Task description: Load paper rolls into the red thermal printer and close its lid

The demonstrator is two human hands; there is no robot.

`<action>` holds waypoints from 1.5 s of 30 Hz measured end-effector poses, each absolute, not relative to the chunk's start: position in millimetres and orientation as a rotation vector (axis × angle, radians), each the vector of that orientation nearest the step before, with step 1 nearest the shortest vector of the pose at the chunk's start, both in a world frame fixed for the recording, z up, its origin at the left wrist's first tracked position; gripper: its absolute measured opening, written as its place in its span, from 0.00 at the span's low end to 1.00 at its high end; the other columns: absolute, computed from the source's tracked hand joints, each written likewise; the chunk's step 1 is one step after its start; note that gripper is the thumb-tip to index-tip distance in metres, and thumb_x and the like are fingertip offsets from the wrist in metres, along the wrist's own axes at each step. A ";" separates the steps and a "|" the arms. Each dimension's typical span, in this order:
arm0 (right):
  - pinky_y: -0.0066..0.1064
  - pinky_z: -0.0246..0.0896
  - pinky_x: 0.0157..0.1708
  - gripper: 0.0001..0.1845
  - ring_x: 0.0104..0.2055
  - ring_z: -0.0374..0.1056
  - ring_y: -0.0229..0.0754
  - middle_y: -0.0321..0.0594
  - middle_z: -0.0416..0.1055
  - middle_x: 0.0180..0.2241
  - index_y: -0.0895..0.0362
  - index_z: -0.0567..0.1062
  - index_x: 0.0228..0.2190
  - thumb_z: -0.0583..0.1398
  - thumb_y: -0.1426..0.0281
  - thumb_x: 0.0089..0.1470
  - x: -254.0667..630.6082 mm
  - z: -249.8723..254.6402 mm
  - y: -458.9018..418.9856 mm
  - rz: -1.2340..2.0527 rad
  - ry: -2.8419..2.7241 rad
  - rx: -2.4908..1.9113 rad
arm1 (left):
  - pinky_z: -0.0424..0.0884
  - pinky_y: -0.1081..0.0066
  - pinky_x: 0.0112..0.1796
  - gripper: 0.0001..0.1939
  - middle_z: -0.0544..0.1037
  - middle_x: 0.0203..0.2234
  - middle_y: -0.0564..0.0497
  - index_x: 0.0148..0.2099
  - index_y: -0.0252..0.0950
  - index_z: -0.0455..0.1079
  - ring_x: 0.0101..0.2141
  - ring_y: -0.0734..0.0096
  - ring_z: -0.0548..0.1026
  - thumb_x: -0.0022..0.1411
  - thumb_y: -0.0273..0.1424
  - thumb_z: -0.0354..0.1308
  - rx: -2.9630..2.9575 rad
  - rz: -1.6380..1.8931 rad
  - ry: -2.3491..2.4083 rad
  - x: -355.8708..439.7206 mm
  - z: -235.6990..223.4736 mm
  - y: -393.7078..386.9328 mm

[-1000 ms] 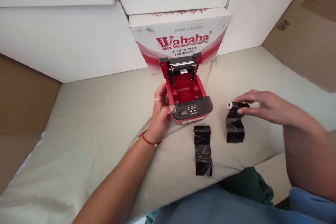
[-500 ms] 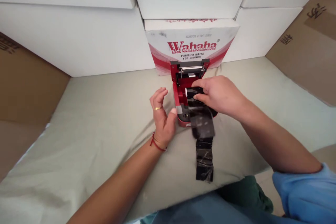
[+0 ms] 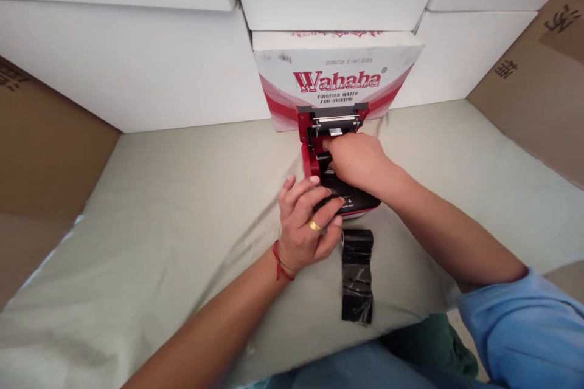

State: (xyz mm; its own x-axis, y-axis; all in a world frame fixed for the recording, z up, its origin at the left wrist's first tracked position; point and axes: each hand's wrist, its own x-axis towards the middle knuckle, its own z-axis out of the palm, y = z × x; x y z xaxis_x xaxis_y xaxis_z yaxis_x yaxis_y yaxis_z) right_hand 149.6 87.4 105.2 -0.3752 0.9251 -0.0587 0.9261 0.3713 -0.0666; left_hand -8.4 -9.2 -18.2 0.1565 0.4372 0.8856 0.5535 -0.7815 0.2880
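Note:
A small red and black label printer (image 3: 309,161) stands with its lid raised. My right hand (image 3: 358,158) reaches into its open compartment, fingers closed on a black ribbon roll (image 3: 324,161) that is mostly hidden beneath the hand. Across the printer's black front cover lies my left hand (image 3: 306,219), palm down with fingers apart, touching the front left corner. In front of the printer, another roll of black ribbon (image 3: 357,273) rests on the cloth, its crinkled tail unrolled toward me.
A Wahaha water carton (image 3: 337,82) stands right behind the raised lid. White boxes (image 3: 137,67) form a wall at the back. Brown cartons (image 3: 50,152) flank both sides. Pale green cloth (image 3: 182,206) covers the surface, its front edge near my body.
My right hand has lowered the ribbon roll into the printer. The loose ribbon hanging over the front has gone from there. My left hand has moved right, onto the front cover.

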 end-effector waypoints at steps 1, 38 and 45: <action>0.43 0.71 0.40 0.13 0.45 0.85 0.60 0.56 0.91 0.43 0.55 0.89 0.48 0.64 0.73 0.70 148.6 105.8 87.6 -0.126 2.598 1.733 | 0.62 0.38 0.78 0.24 0.86 0.49 0.49 0.66 0.50 0.79 0.62 0.50 0.81 0.70 0.29 0.65 -2.326 -1.699 -0.985 -8.3 -18.5 -9.3; 0.46 0.73 0.70 0.38 0.63 0.82 0.52 0.44 0.87 0.61 0.49 0.86 0.59 0.58 0.33 0.73 225.2 84.9 80.3 -1.186 3.296 2.062 | 0.68 0.55 0.52 0.32 0.94 0.51 0.49 0.76 0.43 0.73 0.45 0.56 0.88 0.71 0.30 0.63 -2.464 -1.487 -0.812 -1.5 10.4 -25.0; 0.50 0.69 0.76 0.30 0.71 0.78 0.50 0.41 0.85 0.67 0.43 0.82 0.69 0.55 0.44 0.80 240.1 76.3 52.7 -1.027 3.408 1.808 | 0.69 0.55 0.51 0.32 0.94 0.49 0.49 0.76 0.42 0.71 0.44 0.56 0.88 0.71 0.29 0.62 -2.474 -1.504 -0.818 -1.5 12.0 -28.1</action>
